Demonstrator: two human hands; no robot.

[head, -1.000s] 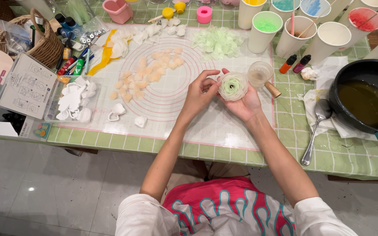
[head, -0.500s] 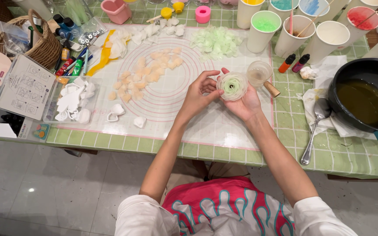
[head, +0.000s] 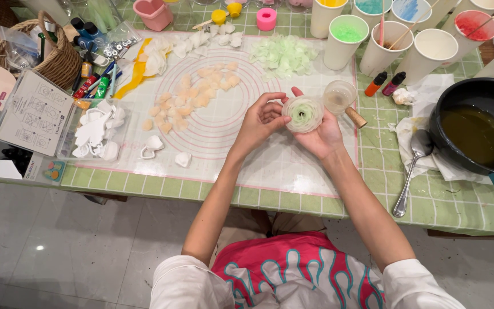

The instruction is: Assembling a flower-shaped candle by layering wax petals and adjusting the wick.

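Almost nothing has moved since a moment ago. The little green-and-white flower (head: 305,113) is still cupped in the right hand (head: 321,133), fingers curled under it. It is pinched at its side by the left hand (head: 258,121), so shaping seems ongoing above the table (head: 293,189).

Both forearms bare, reaching forward and converging at the hands. Left hand (head: 258,120): wrist bent slightly, fingers curled inward toward the right, thumb and fingertips pinching. Right hand (head: 321,133): palm up, cupped, fingers spread beneath what it holds. The hands touch at the fingertips.
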